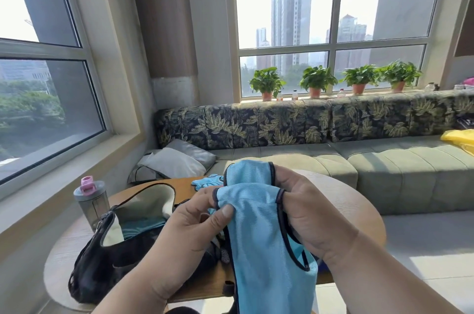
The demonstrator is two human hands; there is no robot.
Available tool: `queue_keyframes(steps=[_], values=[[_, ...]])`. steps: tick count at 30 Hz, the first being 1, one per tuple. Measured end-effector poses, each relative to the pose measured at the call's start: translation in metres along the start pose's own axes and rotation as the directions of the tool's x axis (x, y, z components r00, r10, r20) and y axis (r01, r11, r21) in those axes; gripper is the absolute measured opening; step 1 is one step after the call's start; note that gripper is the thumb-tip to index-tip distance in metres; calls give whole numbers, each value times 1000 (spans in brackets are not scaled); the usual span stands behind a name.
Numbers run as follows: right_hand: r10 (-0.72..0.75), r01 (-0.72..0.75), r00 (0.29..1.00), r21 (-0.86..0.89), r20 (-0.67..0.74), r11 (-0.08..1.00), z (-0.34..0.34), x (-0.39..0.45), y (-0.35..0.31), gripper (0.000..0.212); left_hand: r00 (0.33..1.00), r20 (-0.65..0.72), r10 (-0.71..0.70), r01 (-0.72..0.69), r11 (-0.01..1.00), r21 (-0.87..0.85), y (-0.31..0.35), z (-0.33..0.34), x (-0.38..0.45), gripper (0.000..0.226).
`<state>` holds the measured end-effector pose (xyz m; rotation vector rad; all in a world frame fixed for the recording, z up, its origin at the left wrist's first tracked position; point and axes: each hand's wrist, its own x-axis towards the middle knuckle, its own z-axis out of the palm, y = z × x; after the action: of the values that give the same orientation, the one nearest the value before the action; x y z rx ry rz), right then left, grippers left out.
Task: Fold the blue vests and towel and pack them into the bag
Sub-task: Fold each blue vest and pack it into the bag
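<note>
table [359,213]: round wooden top, the landmark here; everything below is placed against it.
bag [107,257]: black, lying on the table's left side with its mouth gaping; blue fabric already shows inside. Risk: the soft rim could slump shut, so a one-handed stuffing may catch on it.
vest [259,231]: light blue with dark trim, held up above the table's near edge, its tail hanging below the edge. Risk: the hanging part could drag or snag on the edge and undo the fold.
left hand [195,224]: above the table's middle, thumb and fingers pinching the vest's upper fold. Risk: slick cloth could slide out of so small a pinch.
right hand [305,211]: beside it, fingers curled round the trimmed strap.
bottle [91,200]: at the table's far-left rim, just beyond the bag; a shove of the bag might topple it.
glove-like blue cloth [206,181]: on the table's far side; what it is I cannot tell.
</note>
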<state>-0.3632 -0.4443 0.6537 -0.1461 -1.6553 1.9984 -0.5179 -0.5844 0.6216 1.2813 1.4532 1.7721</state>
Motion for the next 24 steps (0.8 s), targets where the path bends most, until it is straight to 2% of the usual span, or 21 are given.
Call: queue_keyframes(steps=[5,8,12,16,20,24], values=[[10,-11,1000,19,17,1000,-6,1,6,33,999,-34,-8,1,980,-197,7,15,2,16],[13,-13,1000,-4,17,1000,-7,0,8,30,992,-122,-18,-21,950,-310,7,20,3,36],[-6,8,1000,-79,21,997,-8,-2,11,27,978,-192,-79,-14,898,-440,10,23,2,11],[-10,13,1000,-105,24,994,-11,-2,15,25,972,-185,-142,40,884,-467,10,20,1,15],[-22,30,999,-172,49,985,-11,-1,22,24,964,-211,-164,44,878,-477,4,17,1,32],[-29,28,1000,-200,-1,979,-11,-1,25,21,937,-329,-118,-59,874,-482,5,22,1,16]])
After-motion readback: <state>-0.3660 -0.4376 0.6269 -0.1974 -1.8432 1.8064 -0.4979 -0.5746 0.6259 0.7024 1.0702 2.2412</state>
